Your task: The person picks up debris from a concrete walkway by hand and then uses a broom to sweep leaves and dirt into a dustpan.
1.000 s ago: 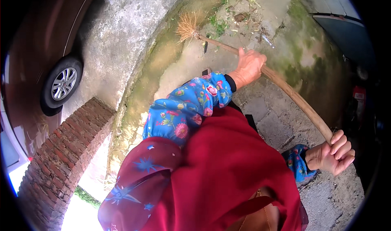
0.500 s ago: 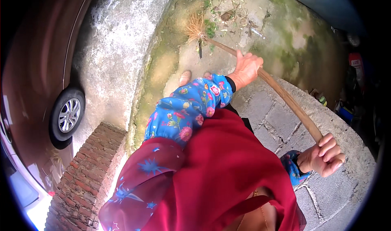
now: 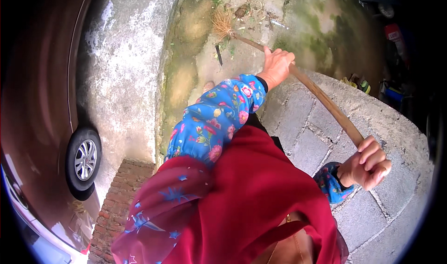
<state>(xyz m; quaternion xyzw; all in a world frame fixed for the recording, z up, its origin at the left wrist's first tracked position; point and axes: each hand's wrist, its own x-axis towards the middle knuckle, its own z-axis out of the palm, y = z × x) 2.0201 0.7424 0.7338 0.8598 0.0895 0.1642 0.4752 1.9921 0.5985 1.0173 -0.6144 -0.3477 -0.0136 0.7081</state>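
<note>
A twig broom with a long wooden handle [image 3: 326, 101] slants across from the lower right to the far middle. My left hand [image 3: 278, 68] is closed around the handle partway down, with the arm reaching across in a blue flowered sleeve. Around the handle's upper end my right hand [image 3: 366, 164] is also closed, nearer my body. The broom's splayed tan bristles [image 3: 223, 23] rest on the concrete ground, just left of a scatter of plant scraps [image 3: 253, 4] and a small brown clump [image 3: 240, 11]. A thin black strip [image 3: 219, 55] lies nearer me than the bristles.
A brown car with a silver-rimmed wheel [image 3: 85, 160] stands at the left, beyond a raised concrete ledge [image 3: 132, 54] and a brick wall [image 3: 121, 189]. A low block ledge [image 3: 312, 145] borders my right. Dark clutter, including a red container [image 3: 396, 38], lies at the far right.
The bristles have shifted right along the ground, closer to the brown clump. Both hands keep their hold on the handle. The whole view has turned slightly.
</note>
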